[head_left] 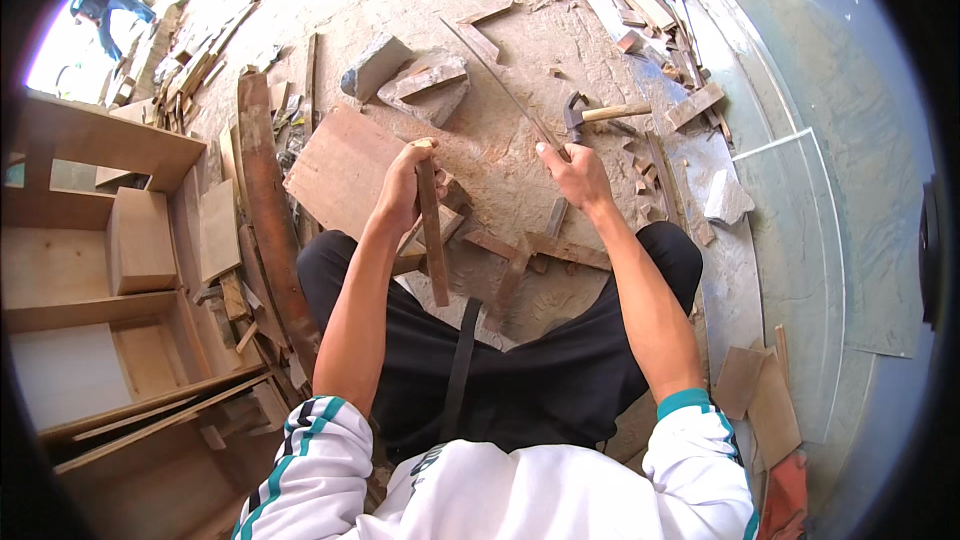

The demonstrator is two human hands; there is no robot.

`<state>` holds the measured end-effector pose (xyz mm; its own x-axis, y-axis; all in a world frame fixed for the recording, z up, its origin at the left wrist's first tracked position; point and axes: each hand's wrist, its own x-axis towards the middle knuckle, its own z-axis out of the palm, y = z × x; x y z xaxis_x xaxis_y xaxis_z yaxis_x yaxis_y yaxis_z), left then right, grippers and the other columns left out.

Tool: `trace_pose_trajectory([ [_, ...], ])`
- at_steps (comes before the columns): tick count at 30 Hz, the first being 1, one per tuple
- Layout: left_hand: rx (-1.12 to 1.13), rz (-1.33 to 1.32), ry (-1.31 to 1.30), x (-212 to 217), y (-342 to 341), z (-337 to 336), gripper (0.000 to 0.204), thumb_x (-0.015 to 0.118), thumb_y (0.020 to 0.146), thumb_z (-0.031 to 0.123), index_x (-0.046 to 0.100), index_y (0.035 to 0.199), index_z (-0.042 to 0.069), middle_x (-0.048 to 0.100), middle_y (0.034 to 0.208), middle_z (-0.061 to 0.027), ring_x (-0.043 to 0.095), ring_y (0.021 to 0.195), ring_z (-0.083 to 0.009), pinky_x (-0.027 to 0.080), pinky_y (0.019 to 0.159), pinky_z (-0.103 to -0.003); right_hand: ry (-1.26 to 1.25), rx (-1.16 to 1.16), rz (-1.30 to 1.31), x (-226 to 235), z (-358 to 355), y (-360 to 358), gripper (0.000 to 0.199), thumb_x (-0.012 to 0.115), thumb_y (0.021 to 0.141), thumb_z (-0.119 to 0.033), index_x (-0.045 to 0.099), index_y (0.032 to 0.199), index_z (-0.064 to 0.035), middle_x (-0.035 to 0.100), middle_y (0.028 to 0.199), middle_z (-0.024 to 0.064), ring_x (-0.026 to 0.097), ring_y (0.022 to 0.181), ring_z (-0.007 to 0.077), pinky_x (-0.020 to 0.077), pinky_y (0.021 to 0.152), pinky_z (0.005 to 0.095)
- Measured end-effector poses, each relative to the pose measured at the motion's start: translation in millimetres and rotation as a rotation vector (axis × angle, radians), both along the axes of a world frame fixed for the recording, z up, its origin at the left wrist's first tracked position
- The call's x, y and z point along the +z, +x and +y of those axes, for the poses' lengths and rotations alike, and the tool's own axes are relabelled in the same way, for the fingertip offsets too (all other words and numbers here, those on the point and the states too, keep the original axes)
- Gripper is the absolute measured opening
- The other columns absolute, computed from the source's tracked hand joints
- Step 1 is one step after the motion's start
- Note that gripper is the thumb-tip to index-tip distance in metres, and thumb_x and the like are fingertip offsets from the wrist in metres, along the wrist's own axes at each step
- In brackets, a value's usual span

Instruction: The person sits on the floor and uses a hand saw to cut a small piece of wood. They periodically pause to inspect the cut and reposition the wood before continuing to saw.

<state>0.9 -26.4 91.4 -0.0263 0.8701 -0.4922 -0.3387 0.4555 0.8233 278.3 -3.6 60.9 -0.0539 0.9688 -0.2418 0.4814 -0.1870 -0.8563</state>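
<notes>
I sit on the ground with my knees apart. My left hand [402,183] is closed around the top of a narrow brown wooden strip [433,240] that stands nearly upright between my legs. My right hand [572,173] grips the handle of a long thin hand saw [495,75] whose blade stretches away toward the upper left over the sandy ground. A claw hammer [592,116] with a wooden handle lies just beyond my right hand. Short wood pieces [540,250] lie crossed on the ground between my knees.
A reddish plywood sheet [340,165] and two grey stone blocks [420,85] lie ahead. A wooden cabinet frame [90,270] stands at left beside a long curved plank [268,210]. Scrap offcuts [650,10] pile at upper right. Glass sheets [800,240] lie at right. Another person [105,2] stands far upper left.
</notes>
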Motion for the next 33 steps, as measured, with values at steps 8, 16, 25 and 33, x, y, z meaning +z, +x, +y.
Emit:
trace_pose_trajectory([
  [8,-0.29,0.52,-0.013,0.4,-21.0,27.2,0.056,0.056,0.099,0.055,0.051,0.119,0.003,0.053,0.075,-0.0018,0.052,0.06,-0.0119,0.045,0.052,-0.029,0.034,-0.006,-0.008,-2.9,-3.8,-5.9,0.055,0.064,0.088,-0.053,0.064,0.068,-0.0015,0.06,0.056,0.0111,0.055,0.053,0.0204,0.0423,0.052,0.0382],
  [16,-0.666,1.211,0.202,2.0,-21.3,67.1,0.058,0.081,0.078,0.039,0.06,0.107,-0.006,0.069,0.089,-0.0176,0.067,0.067,-0.0251,0.054,0.059,-0.036,0.03,0.027,-0.048,-6.0,-5.6,-3.3,0.056,0.064,0.087,-0.052,0.065,0.07,0.0011,0.062,0.059,0.0148,0.059,0.056,0.0236,0.045,0.054,0.0407],
  [25,-0.52,1.549,0.527,-33.5,-30.2,56.7,0.042,0.075,0.085,0.045,0.074,0.098,0.005,0.074,0.095,-0.0175,0.07,0.09,-0.0344,0.055,0.081,-0.045,0.01,0.05,-0.054,-5.6,-7.0,-6.7,0.053,0.066,0.091,-0.051,0.056,0.063,-0.0075,0.049,0.054,0.0009,0.044,0.051,0.0128,0.0339,0.049,0.0369],
  [33,-0.558,1.381,0.621,-32.2,-39.4,49.1,0.032,0.065,0.095,0.037,0.078,0.106,0.01,0.07,0.11,-0.0095,0.067,0.103,-0.029,0.053,0.085,-0.041,0.051,0.048,-0.078,-12.6,-6.5,-10.4,0.053,0.066,0.09,-0.05,0.057,0.064,-0.0057,0.05,0.054,0.0026,0.045,0.051,0.014,0.0352,0.05,0.0366],
])
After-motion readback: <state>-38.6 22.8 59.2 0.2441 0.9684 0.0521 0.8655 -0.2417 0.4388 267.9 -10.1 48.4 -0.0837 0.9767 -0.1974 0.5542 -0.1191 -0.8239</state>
